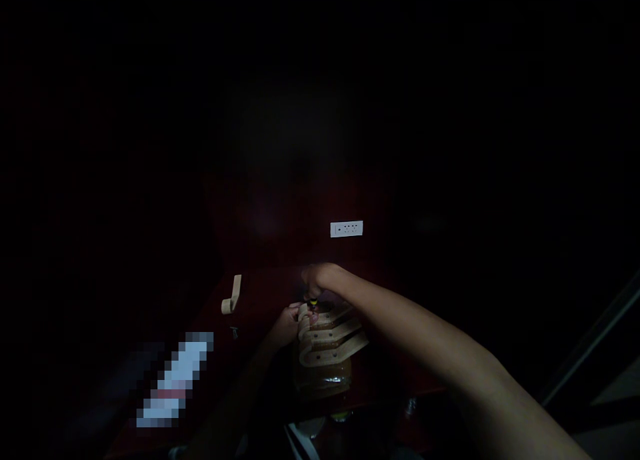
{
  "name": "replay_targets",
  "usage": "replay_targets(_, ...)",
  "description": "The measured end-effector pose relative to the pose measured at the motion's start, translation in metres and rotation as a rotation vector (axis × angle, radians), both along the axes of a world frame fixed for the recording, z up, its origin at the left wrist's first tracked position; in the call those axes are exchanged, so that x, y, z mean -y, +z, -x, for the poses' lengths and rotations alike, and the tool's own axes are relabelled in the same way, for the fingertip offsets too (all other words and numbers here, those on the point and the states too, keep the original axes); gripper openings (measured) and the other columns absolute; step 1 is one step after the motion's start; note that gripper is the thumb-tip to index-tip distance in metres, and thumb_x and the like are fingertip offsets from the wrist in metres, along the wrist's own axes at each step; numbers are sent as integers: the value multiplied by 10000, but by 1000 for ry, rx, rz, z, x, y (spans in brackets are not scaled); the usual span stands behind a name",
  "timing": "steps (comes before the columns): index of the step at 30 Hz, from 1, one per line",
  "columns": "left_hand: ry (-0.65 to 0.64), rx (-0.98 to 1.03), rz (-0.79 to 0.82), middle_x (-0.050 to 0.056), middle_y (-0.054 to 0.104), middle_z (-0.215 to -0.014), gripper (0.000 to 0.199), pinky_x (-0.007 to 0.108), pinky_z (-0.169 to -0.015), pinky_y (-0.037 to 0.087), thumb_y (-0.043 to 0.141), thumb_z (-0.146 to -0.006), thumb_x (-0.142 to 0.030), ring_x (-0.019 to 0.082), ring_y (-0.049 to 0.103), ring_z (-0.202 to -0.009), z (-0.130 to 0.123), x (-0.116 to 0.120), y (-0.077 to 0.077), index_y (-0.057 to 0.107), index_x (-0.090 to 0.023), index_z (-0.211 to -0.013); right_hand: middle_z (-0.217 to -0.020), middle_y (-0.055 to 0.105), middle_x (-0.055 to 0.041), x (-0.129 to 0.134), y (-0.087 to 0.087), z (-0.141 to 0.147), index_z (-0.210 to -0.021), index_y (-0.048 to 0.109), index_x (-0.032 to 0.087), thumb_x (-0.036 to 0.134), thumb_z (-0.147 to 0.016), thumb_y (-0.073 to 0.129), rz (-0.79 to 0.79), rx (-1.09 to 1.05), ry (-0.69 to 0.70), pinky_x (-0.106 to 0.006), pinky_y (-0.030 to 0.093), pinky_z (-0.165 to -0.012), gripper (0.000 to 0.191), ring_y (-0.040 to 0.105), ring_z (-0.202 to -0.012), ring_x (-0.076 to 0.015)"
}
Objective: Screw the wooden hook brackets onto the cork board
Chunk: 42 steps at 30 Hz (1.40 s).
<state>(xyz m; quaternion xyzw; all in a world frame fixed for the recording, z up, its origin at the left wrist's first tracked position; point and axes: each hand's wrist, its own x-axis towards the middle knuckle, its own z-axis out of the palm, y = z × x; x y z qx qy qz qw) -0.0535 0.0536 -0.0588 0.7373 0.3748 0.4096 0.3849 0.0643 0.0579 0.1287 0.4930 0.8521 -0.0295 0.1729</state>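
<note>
My right hand (317,278) is closed around what looks like a screwdriver (313,303), with a yellow and black band showing below the fingers. Its tip points down at the far end of a brown, glossy block (323,383) that seems wrapped in clear film. Several pale wooden hook-shaped strips (325,359) lie across this block in a row, with dark holes or screw heads in them. My left hand (287,325) grips the left edge of the farthest wooden strip (303,310), close to the screwdriver tip. Dim light hides the exact contact there.
One loose wooden hook (231,305) lies on the dark red table to the left, with a few small screws (234,332) near it. A blurred-out pale rectangle (173,383) is at the front left. A white socket panel (347,229) is on the back wall.
</note>
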Motion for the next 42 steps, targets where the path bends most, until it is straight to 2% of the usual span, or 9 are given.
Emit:
replay_targets(4, -1, -3, 22, 83, 640, -934, 234, 282, -821, 480, 674, -727, -380, 191, 575, -907, 0, 0, -2, 716, -151, -754, -792, 703, -92, -2, 2, -3, -852, 708, 68, 223, -579, 725, 194, 109, 75, -260, 463, -505, 314, 630, -596, -197)
replay_targets(6, -3, 2, 27, 86, 640, -959, 242, 276, -811, 480, 676, -725, -383, 191, 577, -909, 0, 0, -2, 717, -150, -779, -785, 696, -75, -4, 2, -4, -849, 700, 77, 182, -593, 703, 217, 107, 133, -250, 442, -494, 277, 612, -595, -180)
replay_targets(14, 13, -8, 48, 104, 637, -996, 306, 277, -811, 487, 696, -697, -432, 200, 582, -921, -1, 3, 3, 730, -145, -799, -880, 706, -74, -3, 2, -8, -939, 691, 101, 171, -671, 656, 144, 37, 158, -226, 392, -491, 279, 604, -652, -153)
replay_targets(21, 5, -4, 22, 101, 647, -1031, 317, 286, -843, 481, 690, -703, -443, 202, 586, -942, 0, 1, 2, 738, -153, -823, -938, 703, -109, 2, 6, -12, -973, 692, 86, 309, -709, 660, 115, -8, 84, -237, 399, -506, 347, 631, -712, -184)
replay_targets(24, 16, -5, 34, 102, 655, -1004, 320, 287, -830, 488, 700, -693, -438, 200, 589, -923, -1, 2, 4, 736, -143, -810, -901, 701, -108, 0, 3, -8, -945, 696, 70, 315, -700, 661, 130, -14, 36, -239, 405, -498, 348, 626, -674, -180)
replay_targets(28, 15, -8, 36, 100, 660, -984, 295, 292, -829, 486, 700, -695, -422, 199, 592, -910, -2, 4, 7, 732, -142, -784, -756, 688, -84, -5, 0, -6, -839, 704, 61, 300, -625, 710, 172, 12, 6, -234, 415, -491, 321, 601, -585, -163)
replay_targets(32, 6, 18, 23, 95, 665, -997, 274, 288, -817, 487, 690, -709, -410, 191, 599, -893, -3, 3, 4, 725, -148, -783, -748, 685, -59, -5, 1, -11, -867, 699, 85, 271, -611, 697, 215, -7, 67, -222, 415, -480, 317, 594, -570, -150)
replay_targets(37, -8, 36, 23, 96, 665, -1026, 272, 292, -839, 484, 686, -714, -411, 197, 599, -928, -2, 1, 0, 723, -151, -784, -869, 711, -40, -2, 0, -15, -995, 679, 151, 175, -671, 628, 123, -66, 131, -192, 402, -519, 329, 631, -693, -141)
replay_targets(42, 8, 13, 28, 92, 662, -1007, 274, 278, -805, 491, 687, -711, -415, 194, 595, -909, -1, 1, -1, 726, -154, -782, -873, 721, -63, 0, -3, -17, -948, 696, 147, 194, -703, 628, 77, -76, 143, -203, 397, -530, 258, 645, -715, -155)
